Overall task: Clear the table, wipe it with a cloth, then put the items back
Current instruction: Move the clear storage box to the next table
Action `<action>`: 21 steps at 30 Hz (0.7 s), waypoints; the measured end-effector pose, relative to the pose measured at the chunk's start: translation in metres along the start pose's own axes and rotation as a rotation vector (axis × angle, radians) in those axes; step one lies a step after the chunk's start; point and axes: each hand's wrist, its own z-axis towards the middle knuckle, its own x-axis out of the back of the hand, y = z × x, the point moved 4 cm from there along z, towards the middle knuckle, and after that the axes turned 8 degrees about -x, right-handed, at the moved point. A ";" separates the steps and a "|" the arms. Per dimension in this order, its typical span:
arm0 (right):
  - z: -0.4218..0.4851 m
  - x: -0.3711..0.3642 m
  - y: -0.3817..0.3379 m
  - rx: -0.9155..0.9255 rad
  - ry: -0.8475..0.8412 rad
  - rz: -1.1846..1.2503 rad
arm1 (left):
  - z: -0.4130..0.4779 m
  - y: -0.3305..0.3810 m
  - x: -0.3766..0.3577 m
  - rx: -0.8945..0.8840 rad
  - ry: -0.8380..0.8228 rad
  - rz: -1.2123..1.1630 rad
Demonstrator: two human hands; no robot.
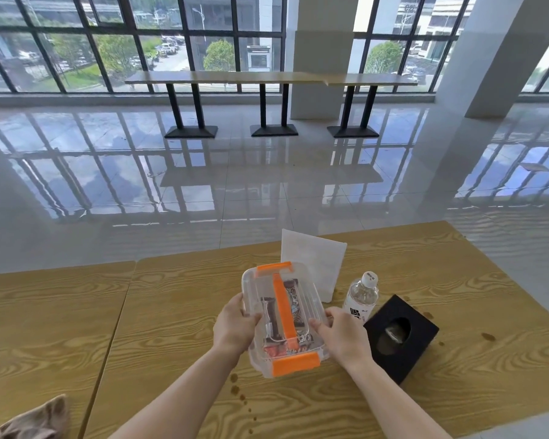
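Observation:
A clear plastic box (pixel 313 307) with orange clips and an orange handle sits in the middle of the wooden table (pixel 178 321); wrapped snacks show inside. My left hand (pixel 233 326) grips its left side and my right hand (pixel 341 335) grips its right side. Behind the box lies a white folded napkin (pixel 317 261). A water bottle (pixel 362 294) stands to the right, and a black tissue box (pixel 401 339) sits beside it. A beige cloth (pixel 34 421) lies at the bottom left corner. Brown spill stains (pixel 240 391) dot the table near my left forearm.
More brown drops (pixel 488 336) mark the table at the right. A second tabletop (pixel 45 312) adjoins on the left. Beyond the far edge is glossy tiled floor, with a long bench table (pixel 267 78) by the windows and a white pillar (pixel 324 55).

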 end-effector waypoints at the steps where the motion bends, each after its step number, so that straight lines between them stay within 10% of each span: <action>1: 0.001 -0.002 -0.004 0.012 -0.013 -0.002 | -0.001 -0.001 0.005 0.002 0.008 0.000; 21: 0.001 -0.060 -0.110 0.308 -0.173 -0.086 | -0.034 -0.026 0.114 0.066 0.297 -0.056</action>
